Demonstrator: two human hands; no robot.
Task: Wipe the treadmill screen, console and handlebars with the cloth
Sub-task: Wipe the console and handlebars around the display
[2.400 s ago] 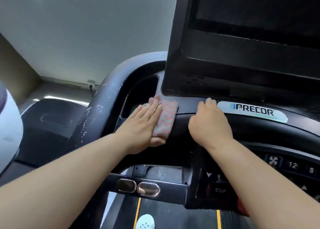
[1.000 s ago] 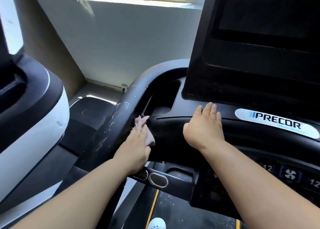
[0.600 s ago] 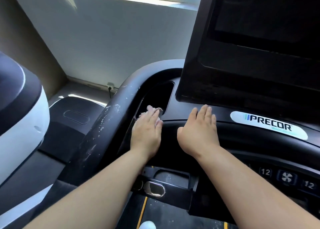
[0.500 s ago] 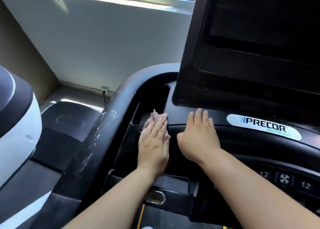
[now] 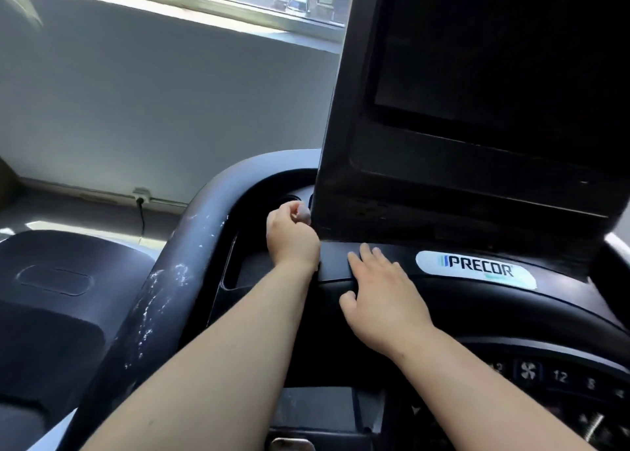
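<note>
My left hand (image 5: 293,237) is closed around the pink cloth (image 5: 302,212), of which only a small bunched tip shows above my knuckles. It presses at the lower left corner of the dark treadmill screen (image 5: 494,75), above the cup recess. My right hand (image 5: 383,300) lies flat, fingers spread, on the black console (image 5: 477,300) just left of the PRECOR badge (image 5: 475,270). The curved black handlebar (image 5: 177,280) runs along the left, flecked with white marks.
Console buttons (image 5: 559,375) with a fan symbol and numbers sit at lower right. A second black machine (image 5: 51,297) stands to the left. A grey wall (image 5: 153,92) with a window above and a plugged wall socket (image 5: 139,193) lies behind.
My left hand has gone from wiping flat on the console edge to reaching up into the corner beside the screen, with the cloth bunched in it. My right hand stays on the console.
</note>
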